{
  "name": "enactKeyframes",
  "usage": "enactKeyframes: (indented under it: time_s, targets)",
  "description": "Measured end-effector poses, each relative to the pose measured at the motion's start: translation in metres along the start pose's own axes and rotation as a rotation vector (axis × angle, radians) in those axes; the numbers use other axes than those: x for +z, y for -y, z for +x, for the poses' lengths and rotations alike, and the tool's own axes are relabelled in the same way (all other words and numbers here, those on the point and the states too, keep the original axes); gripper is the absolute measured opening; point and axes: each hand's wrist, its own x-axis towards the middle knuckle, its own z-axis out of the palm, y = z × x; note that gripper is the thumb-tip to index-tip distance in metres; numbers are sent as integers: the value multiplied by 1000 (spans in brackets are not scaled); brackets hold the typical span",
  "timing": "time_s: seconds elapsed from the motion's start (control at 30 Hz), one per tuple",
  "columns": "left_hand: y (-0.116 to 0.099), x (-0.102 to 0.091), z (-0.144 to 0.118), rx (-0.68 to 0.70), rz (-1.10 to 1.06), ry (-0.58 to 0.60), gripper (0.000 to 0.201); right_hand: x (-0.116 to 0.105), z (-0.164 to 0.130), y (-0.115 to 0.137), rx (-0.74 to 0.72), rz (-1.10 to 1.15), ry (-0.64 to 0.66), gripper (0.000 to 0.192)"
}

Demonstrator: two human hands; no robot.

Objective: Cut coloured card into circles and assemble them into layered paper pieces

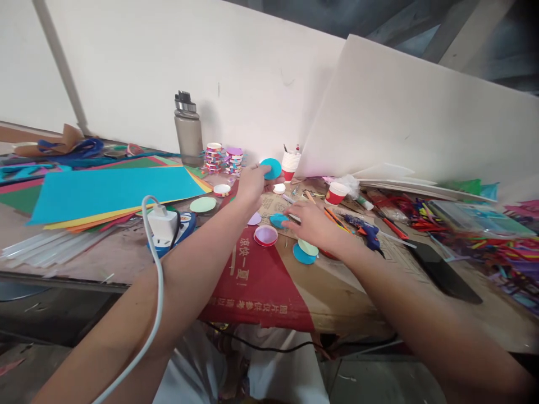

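Note:
My left hand (251, 184) is stretched forward over the table and holds a teal paper disc (271, 168) upright by its edge. My right hand (312, 226) rests palm down on the flattened cardboard (337, 292), fingertips on a small teal scrap (278, 220). Just under that hand lie a pale green disc (309, 247) on a blue disc (301, 256). A round lid with a lilac inside and red rim (265, 235) lies between my hands. A lilac disc (254, 219) peeks out by my left wrist.
Coloured paper sheets (113, 191) cover the left. A white power strip (162, 224) with its cable crosses my left arm. A grey bottle (187, 130), stacked decorated rings (223, 158), paper cups (290, 165), a blue glue gun (366, 230), a black phone (446, 275) and craft sticks (497, 241) crowd the back and right.

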Motion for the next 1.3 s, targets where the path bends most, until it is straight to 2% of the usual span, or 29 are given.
enactKeyframes:
  time_s: [0.1,0.23,0.37,0.53,0.83,0.93,1.1,1.2,1.3]
  targets:
    - [-3,1,-2,-7,-17,11,10,8,15,12,17,-108,83,36]
    - [-4,-1,1,5,-48,-1,14,18,21,11,56,-157,165,35]
    - [-3,0,3,16,-70,1,11,22,21,4,51,-116,171,32]
    - [-1,-1,4,-10,-63,33,12,21,22,-5,120,32,137,32]
    - [-9,-13,14,-9,-81,-75,16,27,21,-23,119,239,109,35]
    - [-3,-11,13,-42,-60,-60,14,28,21,-26,86,285,56,34]
    - [7,-5,8,-67,21,-12,6,31,26,-30,44,209,-37,32]
    - [11,-5,8,-34,79,15,8,32,29,-36,63,196,-214,32]
    - [13,-7,8,-22,178,49,7,29,30,-44,148,294,-425,29]
